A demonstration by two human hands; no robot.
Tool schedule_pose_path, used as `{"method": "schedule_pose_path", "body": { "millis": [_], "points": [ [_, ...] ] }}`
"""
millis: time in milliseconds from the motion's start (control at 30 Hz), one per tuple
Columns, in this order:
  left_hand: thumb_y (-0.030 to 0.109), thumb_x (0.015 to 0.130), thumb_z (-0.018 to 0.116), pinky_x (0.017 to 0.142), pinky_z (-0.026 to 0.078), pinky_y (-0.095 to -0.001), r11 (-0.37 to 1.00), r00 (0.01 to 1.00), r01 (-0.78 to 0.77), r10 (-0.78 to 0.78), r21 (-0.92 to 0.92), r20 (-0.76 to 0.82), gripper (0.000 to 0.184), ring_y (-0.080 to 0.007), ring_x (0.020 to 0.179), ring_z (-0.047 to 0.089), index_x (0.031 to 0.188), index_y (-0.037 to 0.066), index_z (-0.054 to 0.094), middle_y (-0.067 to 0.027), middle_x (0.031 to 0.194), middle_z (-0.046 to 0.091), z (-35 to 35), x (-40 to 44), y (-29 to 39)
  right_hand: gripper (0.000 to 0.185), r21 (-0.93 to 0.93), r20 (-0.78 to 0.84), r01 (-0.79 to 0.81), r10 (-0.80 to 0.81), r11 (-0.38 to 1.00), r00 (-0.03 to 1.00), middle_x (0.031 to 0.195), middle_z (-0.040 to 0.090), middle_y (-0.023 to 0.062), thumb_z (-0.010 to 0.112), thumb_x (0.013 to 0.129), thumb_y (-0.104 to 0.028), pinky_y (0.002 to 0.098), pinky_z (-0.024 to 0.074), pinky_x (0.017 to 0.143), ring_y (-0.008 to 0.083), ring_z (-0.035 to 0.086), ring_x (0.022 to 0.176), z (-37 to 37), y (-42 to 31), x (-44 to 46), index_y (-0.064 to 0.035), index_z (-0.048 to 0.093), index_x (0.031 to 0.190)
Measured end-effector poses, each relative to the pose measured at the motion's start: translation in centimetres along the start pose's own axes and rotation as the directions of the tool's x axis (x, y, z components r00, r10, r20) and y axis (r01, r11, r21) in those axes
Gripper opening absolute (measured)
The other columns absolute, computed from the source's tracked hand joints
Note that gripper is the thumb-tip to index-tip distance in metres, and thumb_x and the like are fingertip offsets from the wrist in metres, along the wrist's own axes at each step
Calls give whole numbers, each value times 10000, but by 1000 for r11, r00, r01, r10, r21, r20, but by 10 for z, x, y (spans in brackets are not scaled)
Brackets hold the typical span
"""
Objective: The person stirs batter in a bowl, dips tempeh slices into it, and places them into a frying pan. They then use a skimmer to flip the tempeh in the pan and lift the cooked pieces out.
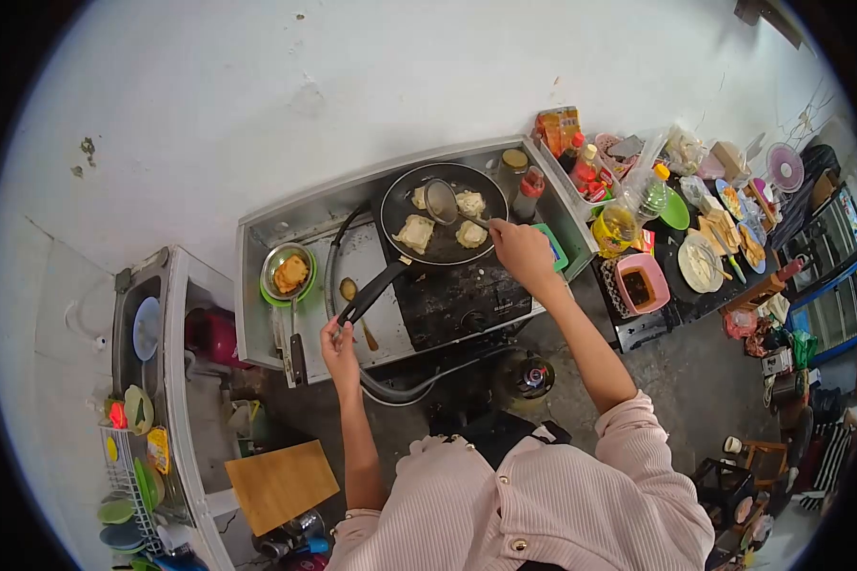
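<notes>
My left hand (339,348) is closed round the end of the black handle of a frying pan (438,249), which stands on the black stove (462,303). Several pale battered pieces (414,234) lie in the pan. My right hand (521,251), right of the pan, grips the thin handle of a ladle (440,202), whose round head is over the pan among the pieces. To the left, a strainer (278,257) with browned fried pieces (290,274) rests over a green bowl (278,301). A spoon (348,289) lies on the metal surface beside the pan handle.
Right of the stove stand a red-capped bottle (531,185), an oil bottle (614,230), a pink container (642,283) and a plate (700,264) of pale food. A metal rim (352,179) runs behind the pan. A hose (335,249) curves left of the stove. A wooden board (282,485) is at lower left.
</notes>
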State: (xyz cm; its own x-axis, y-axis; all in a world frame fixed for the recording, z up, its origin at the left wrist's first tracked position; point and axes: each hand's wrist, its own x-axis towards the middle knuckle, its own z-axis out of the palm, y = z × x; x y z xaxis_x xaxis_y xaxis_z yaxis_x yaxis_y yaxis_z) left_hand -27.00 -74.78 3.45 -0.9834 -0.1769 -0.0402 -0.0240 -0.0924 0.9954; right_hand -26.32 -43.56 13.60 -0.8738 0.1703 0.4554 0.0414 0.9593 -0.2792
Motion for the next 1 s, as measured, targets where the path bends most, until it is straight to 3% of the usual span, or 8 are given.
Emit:
{"method": "schedule_pose_path", "body": {
  "millis": [133,267,367,633,867,1000],
  "points": [
    [212,837,574,693,384,-231,1000,1000,-16,16,26,-13,318,-92,745,469,1083,23,504,-45,978,476,2,-2,4,161,55,-12,-39,40,998,999,621,587,153,494,797,-176,419,461,545,317,586,593,-3,-2,-1,-87,627,812],
    [205,838,572,672,381,-228,999,1000,-27,28,41,-5,307,-87,726,460,1077,23,506,-29,935,466,3,-4,8,203,158,70,-195,186,968,980,714,609,166,531,795,-213,398,466,620,331,587,670,-3,5,2,-69,641,887],
    [202,837,574,661,379,-224,999,999,-35,36,37,-12,303,-84,721,457,1072,22,507,-19,915,462,3,-4,7,197,225,58,-223,215,949,975,688,598,179,506,787,-191,436,458,613,353,581,667,0,6,5,-52,633,845],
    [180,832,578,686,380,-215,999,1000,-31,31,11,5,304,-87,767,472,1079,21,500,-20,915,458,2,-3,6,185,136,43,-115,110,984,993,690,599,172,501,776,-189,428,466,617,342,585,667,-8,0,10,-80,643,822],
    [186,828,583,676,378,-215,999,999,-37,37,9,-1,300,-84,756,451,1069,23,510,-23,934,464,2,-3,5,167,2,145,-138,136,990,980,666,605,146,519,751,-202,406,475,603,324,593,648,-50,-5,18,-114,657,782],
    [188,827,584,664,375,-215,998,999,-36,36,53,-15,303,-79,740,443,1069,21,508,-19,923,460,3,-6,12,166,-3,36,-78,78,997,996,664,604,135,507,760,-199,402,475,591,311,594,640,-43,-1,31,-135,651,812]
  ]
}}
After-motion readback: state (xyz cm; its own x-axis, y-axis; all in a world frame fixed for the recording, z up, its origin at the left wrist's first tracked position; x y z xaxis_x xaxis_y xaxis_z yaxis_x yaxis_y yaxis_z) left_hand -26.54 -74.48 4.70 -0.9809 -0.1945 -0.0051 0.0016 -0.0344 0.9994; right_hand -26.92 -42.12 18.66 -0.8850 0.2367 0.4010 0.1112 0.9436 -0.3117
